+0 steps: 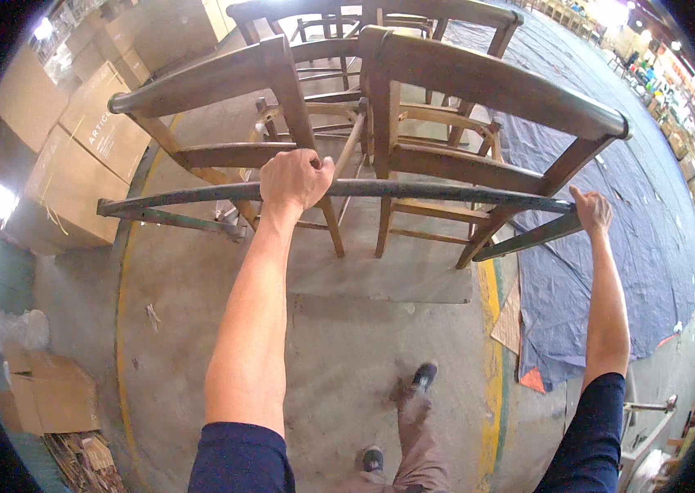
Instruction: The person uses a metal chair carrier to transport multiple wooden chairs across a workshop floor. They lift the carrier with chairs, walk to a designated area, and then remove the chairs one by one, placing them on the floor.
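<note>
A long dark bar (438, 193) runs across in front of me at a slight curve, with a slanting brace at each end. My left hand (293, 181) is closed around it left of the middle. At its right end, my right hand (592, 210) is wrapped on the corner where the brace meets it. Just beyond the bar stand two brown wooden chairs, a left chair (199, 84) and a right chair (495, 84), side by side with their backs toward me. More wooden chairs (462, 12) stand behind them. Their feet are partly hidden.
Brown cardboard boxes (76, 193) are stacked at the left, with an opened carton (60, 398) nearer me. A blue-grey sheet (610, 279) covers the floor at right, beside a yellow floor line (491, 386). A metal frame (643, 427) stands at lower right.
</note>
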Tool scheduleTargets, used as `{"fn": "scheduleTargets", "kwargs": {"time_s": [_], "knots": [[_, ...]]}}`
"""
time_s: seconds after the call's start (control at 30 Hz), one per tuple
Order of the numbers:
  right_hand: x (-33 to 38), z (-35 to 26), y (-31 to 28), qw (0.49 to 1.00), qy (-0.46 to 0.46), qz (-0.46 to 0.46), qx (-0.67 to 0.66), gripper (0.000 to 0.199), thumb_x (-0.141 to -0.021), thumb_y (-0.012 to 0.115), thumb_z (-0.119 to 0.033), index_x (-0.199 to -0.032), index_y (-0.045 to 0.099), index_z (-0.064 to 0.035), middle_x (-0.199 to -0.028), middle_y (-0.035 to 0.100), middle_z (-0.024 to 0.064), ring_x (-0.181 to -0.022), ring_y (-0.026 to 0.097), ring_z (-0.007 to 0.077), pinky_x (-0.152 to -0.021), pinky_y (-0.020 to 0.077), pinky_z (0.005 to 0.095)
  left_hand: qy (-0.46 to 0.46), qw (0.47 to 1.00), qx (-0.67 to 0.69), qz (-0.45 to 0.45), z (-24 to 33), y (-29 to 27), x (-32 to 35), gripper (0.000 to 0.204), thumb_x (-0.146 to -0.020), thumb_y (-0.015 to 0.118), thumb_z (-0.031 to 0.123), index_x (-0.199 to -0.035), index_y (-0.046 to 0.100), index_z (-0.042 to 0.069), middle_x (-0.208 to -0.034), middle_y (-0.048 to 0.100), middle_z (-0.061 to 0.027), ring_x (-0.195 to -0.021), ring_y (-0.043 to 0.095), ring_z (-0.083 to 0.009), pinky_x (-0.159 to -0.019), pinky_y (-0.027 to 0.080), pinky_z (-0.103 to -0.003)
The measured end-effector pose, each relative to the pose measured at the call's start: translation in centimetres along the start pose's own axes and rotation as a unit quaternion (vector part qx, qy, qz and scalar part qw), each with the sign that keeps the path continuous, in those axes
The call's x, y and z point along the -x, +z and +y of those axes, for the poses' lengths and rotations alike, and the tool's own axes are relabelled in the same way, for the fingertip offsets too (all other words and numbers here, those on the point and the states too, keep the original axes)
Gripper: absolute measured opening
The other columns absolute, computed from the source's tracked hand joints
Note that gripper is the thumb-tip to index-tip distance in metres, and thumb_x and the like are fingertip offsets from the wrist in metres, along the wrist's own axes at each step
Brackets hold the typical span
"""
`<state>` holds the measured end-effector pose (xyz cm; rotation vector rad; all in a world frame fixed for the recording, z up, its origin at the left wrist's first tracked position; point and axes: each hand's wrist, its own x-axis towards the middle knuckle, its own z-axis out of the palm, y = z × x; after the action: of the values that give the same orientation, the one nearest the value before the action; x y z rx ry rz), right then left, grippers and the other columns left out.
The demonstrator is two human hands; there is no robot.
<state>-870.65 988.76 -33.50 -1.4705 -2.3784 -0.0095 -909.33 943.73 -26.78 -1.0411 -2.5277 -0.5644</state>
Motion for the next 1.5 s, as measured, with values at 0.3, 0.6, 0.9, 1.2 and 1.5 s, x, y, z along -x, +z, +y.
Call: {"fn": "scheduleTargets", "kwargs": {"time_s": [0.3,0.6,0.9,1.2,1.5], "knots": [[-29.5,-13.4,7.5,1.0,0.009,0.0,-0.007,0.06,-0.082,0.056,-0.064,-0.074,0.077,-0.0083,-0.073,0.068,0.0208,-0.076,0.069,0.0403,-0.072,0.0525,0.0481,-0.025,0.999,-0.019,-0.034,-3.1,13.0,-34.8,0.031,-0.081,0.064,0.04,-0.078,0.078,0.012,-0.079,0.072,-0.0156,-0.08,0.071,-0.0352,-0.075,0.056,-0.043],[-55.5,-21.3,16.2,1.0,0.005,0.008,-0.005,0.06,-0.084,0.056,-0.061,-0.07,0.075,-0.0063,-0.068,0.067,0.0203,-0.07,0.068,0.0387,-0.068,0.0522,0.0473,-0.011,0.998,-0.008,-0.066,-4.0,26.9,-62.0,0.033,-0.084,0.064,0.042,-0.076,0.075,0.012,-0.076,0.07,-0.0157,-0.077,0.069,-0.037,-0.07,0.055,-0.047],[-73.6,-30.8,22.9,0.995,0.018,0.097,0.006,0.051,-0.084,0.063,-0.053,-0.073,0.076,-0.0054,-0.077,0.07,0.0202,-0.075,0.069,0.0384,-0.074,0.0543,0.0471,-0.031,0.993,-0.017,-0.114,-7.2,35.5,-82.8,0.038,-0.082,0.062,0.046,-0.079,0.078,0.012,-0.081,0.073,-0.0156,-0.079,0.071,-0.0366,-0.073,0.056,-0.045],[-88.4,-37.4,29.8,0.996,-0.005,0.083,-0.019,0.052,-0.087,0.058,-0.048,-0.068,0.073,-0.0018,-0.07,0.066,0.0233,-0.07,0.068,0.0405,-0.069,0.0529,0.0478,-0.017,0.992,-0.05,-0.114,-9.7,46.9,-100.0,0.041,-0.083,0.059,0.046,-0.08,0.077,0.01,-0.085,0.072,-0.0166,-0.083,0.07,-0.0378,-0.076,0.056,-0.047],[-112.6,-45.2,38.8,0.993,0.045,0.105,0.005,0.052,-0.085,0.06,-0.052,-0.072,0.075,-0.0038,-0.072,0.068,0.022,-0.074,0.069,0.0392,-0.07,0.0534,0.0477,0.002,0.995,-0.03,-0.099,-11.2,61.0,-124.0,0.042,-0.085,0.058,0.048,-0.082,0.077,0.01,-0.084,0.072,-0.0186,-0.083,0.07,-0.0382,-0.074,0.054,-0.047]]}}
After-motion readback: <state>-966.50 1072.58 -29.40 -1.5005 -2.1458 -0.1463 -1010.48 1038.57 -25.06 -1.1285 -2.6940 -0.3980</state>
